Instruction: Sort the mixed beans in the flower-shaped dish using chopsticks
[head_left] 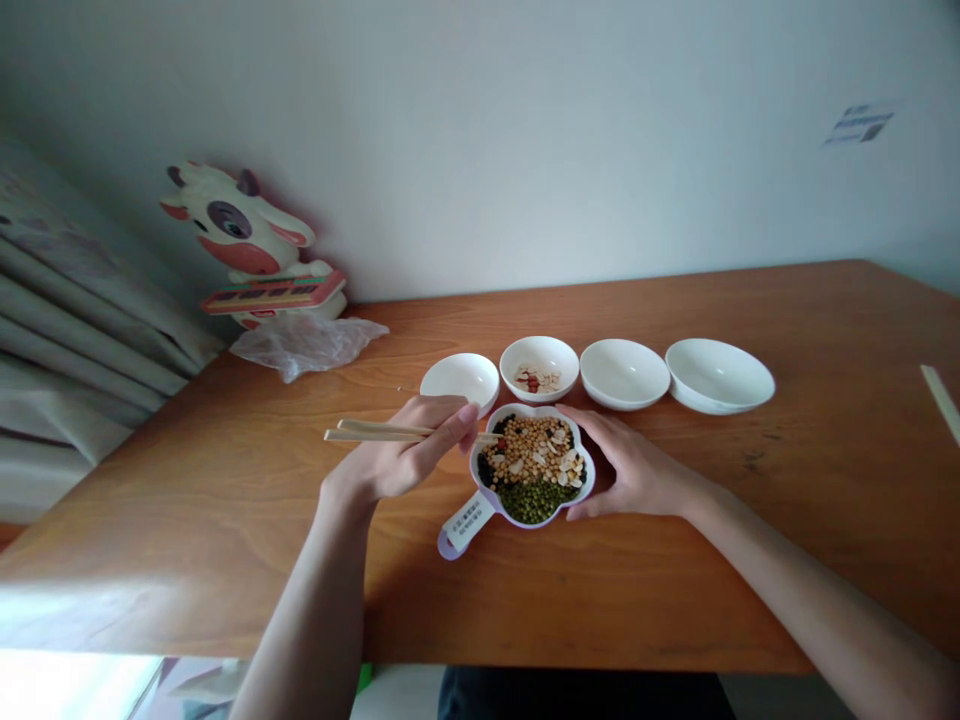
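Note:
My left hand (409, 445) is closed around a pair of light wooden chopsticks (367, 431), whose tips reach over the left part of a purple-rimmed, flower-shaped dish (587, 490). Yellow beans, green beans, black beans and pale flakes fill this dish, with a red piece near the chopstick tips. Its labelled handle (466, 522) points to the lower left. My right hand (626, 465) holds the dish's right side between thumb and fingers. Just behind the dish, a white bowl (540, 352) contains pale flakes and red pieces.
More white bowls stand in the row: one at left (459, 375), two at right (624, 373) (716, 373). A cow toy (255, 240) and a clear plastic bag (307, 342) sit at the back left. A light stick (941, 402) lies at the far right.

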